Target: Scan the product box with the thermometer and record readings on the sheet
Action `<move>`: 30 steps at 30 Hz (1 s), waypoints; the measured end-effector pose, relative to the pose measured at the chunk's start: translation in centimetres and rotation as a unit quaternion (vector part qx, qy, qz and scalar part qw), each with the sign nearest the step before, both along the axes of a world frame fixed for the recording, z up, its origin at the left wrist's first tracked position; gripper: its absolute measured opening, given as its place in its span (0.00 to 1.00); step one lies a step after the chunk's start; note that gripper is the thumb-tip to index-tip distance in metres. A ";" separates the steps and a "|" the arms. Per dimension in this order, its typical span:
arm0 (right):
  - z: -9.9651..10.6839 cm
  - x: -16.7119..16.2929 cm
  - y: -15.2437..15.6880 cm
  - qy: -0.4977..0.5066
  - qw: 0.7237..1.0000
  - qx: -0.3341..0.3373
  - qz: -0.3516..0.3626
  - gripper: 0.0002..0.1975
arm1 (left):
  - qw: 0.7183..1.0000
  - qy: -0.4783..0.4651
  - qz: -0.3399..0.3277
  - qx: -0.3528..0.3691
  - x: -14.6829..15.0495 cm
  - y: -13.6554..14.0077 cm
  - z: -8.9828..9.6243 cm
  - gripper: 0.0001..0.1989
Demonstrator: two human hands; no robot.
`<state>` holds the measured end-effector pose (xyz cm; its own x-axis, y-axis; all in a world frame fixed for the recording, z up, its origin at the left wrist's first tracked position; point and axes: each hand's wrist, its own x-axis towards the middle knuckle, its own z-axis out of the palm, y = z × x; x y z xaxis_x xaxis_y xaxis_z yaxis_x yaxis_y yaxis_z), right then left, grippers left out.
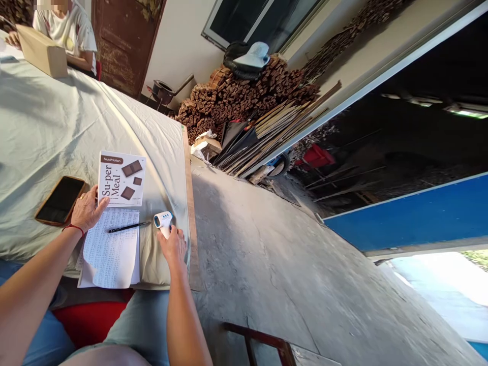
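A pale, softly wrinkled cloth (87, 137) covers the table, beside a rough grey concrete floor (247, 244). At far left, a plain cardboard carton (43, 53) stands before a person (70, 28) in a white top. Nearer lies a flat, glossy black phone (61, 200) in a brownish, round-cornered case. The left hand (87, 209) has its thumb over the lower-left corner of the white, rectangular "Su-per Meal" box (114, 198) on the cloth; whether the fingers pinch it, I cannot tell. Just below lie thin, rippled sheets (110, 254) dense with small marks, a slim black pen (125, 228) across them. The right hand (175, 246) is wrapped around the handle of a smooth white pistol-shaped thermometer (163, 219), near the table's right edge. Beyond, coarse split firewood (213, 94) is stacked in bundles; farther right runs a flat blue panel (412, 213).
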<state>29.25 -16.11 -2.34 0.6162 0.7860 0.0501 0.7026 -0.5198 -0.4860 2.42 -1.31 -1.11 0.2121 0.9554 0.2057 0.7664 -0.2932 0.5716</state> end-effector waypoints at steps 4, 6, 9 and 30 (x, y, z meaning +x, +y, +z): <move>0.4 -0.6 0.3 0.143 0.983 0.114 0.011 0.22 | 1.000 0.002 0.003 -0.006 -0.1 0.0 0.1 0.37; 1.1 -2.0 0.8 0.252 0.948 0.184 0.064 0.21 | 1.000 0.004 0.004 -0.005 -0.1 0.1 0.0 0.37; 2.2 -5.1 2.3 0.415 0.868 0.222 0.156 0.18 | 1.000 0.005 0.012 0.005 -0.1 0.3 -0.3 0.37; 2.6 -11.4 6.6 0.589 0.753 0.264 0.125 0.26 | 1.000 0.018 0.003 0.007 -0.2 0.5 0.3 0.38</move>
<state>17.81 -9.56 0.29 0.3135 0.9471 -0.0684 -0.3339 0.0426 -0.9417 2.23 -0.78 -0.80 0.2146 0.9535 0.2118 0.7878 -0.2971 0.5395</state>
